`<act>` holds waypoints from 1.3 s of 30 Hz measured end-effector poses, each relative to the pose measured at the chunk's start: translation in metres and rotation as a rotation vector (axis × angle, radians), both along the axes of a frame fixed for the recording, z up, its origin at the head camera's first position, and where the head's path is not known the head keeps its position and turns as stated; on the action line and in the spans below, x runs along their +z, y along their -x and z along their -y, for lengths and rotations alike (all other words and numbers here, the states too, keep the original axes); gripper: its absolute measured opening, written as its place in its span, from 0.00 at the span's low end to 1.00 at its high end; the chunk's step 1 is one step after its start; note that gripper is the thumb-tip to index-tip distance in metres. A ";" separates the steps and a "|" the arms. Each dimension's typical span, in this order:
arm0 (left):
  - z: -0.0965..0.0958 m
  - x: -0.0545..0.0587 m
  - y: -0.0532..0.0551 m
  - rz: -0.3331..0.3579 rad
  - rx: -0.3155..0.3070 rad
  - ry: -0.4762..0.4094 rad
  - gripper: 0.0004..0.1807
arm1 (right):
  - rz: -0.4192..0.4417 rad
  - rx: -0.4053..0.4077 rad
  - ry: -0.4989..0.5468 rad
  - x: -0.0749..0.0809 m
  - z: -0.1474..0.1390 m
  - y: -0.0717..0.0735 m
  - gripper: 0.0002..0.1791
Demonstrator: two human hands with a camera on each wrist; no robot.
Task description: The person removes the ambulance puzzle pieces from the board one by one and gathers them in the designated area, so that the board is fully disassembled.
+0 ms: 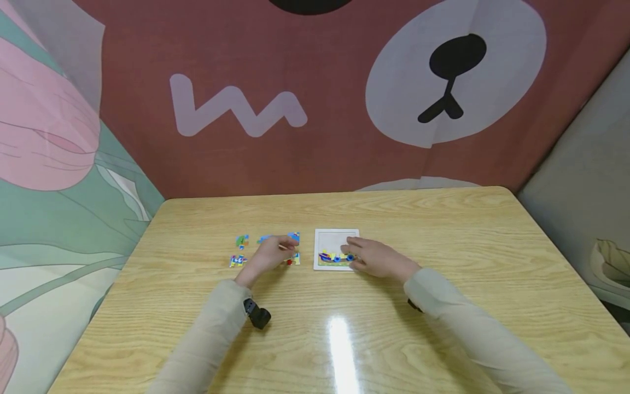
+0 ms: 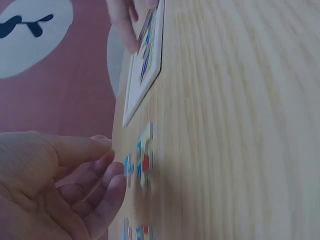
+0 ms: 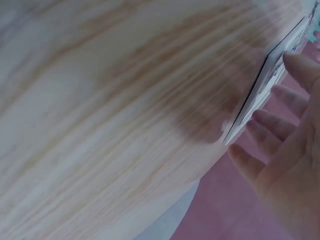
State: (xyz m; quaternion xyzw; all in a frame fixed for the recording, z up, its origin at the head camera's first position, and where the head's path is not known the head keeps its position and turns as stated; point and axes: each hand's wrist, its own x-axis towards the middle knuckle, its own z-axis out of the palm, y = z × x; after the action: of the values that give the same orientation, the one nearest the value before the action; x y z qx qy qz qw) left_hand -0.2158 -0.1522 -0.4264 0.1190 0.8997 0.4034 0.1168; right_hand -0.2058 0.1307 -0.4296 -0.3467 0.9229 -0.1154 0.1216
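A white puzzle tray (image 1: 316,246) lies on the table, its lower rows filled with joined jigsaw pieces (image 1: 333,260) in yellow and blue. My right hand (image 1: 378,258) is over the tray's right side, fingers spread and straight; in the right wrist view the fingers (image 3: 295,107) hang along the tray edge and hold nothing visible. Left of the tray, my left hand (image 1: 272,254) hovers above loose jigsaw pieces (image 1: 294,236), partly hiding some. The left wrist view shows its thumb and loosely bent fingers (image 2: 112,195) apart, with no piece between them, beside a piece with red (image 2: 146,162).
More loose pieces lie farther left: a green-and-blue one (image 1: 241,241) and a purple-and-yellow one (image 1: 238,261). The wooden table (image 1: 418,350) runs back to a reddish-brown wall cloth (image 1: 334,158) with a bear's face.
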 end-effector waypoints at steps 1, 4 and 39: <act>-0.003 0.000 0.000 -0.005 -0.007 -0.001 0.13 | -0.007 0.012 0.000 0.000 0.001 -0.001 0.28; -0.012 0.001 -0.001 -0.019 -0.026 0.015 0.13 | -0.003 0.048 0.004 0.002 0.004 -0.003 0.28; -0.067 -0.004 0.006 -0.086 -0.253 0.288 0.22 | -0.122 0.156 -0.071 -0.004 0.000 -0.003 0.26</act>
State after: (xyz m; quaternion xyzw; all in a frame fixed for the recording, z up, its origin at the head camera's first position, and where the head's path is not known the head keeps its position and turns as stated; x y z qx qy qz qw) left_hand -0.2222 -0.0857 -0.4301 0.2302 0.9302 0.2470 0.1440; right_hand -0.2030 0.1304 -0.4341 -0.4193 0.9023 -0.0516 0.0860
